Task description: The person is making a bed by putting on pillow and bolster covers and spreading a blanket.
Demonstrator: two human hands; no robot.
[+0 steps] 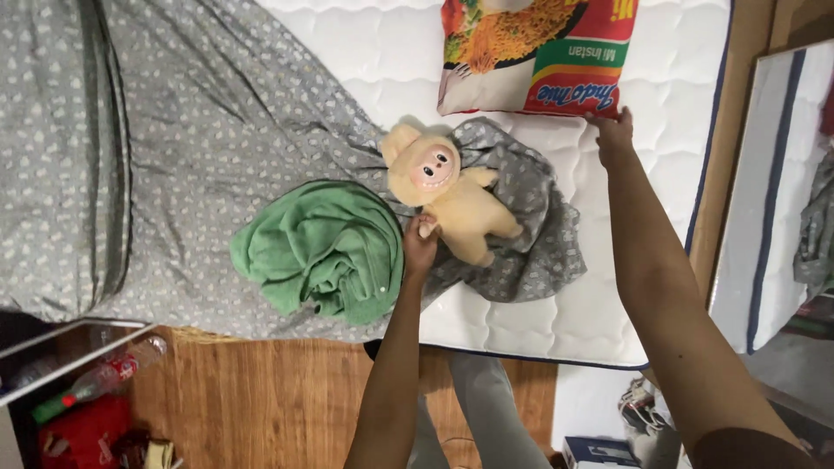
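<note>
A cream plush toy (452, 195) with a pink face lies on crumpled grey patterned sheet (530, 234) on a white quilted mattress (599, 304). My left hand (420, 243) grips the toy's lower arm, just right of a bunched green towel (321, 247). My right hand (613, 130) reaches far across the mattress and holds the lower corner of a pillow (539, 52) printed like a red, green and white noodle packet.
The grey sheet with small white hearts (174, 148) covers the left half of the bed. Wooden floor (278, 399) lies below, with a plastic bottle (104, 378), red bag and clutter at the lower left. A second mattress (782, 200) leans at the right.
</note>
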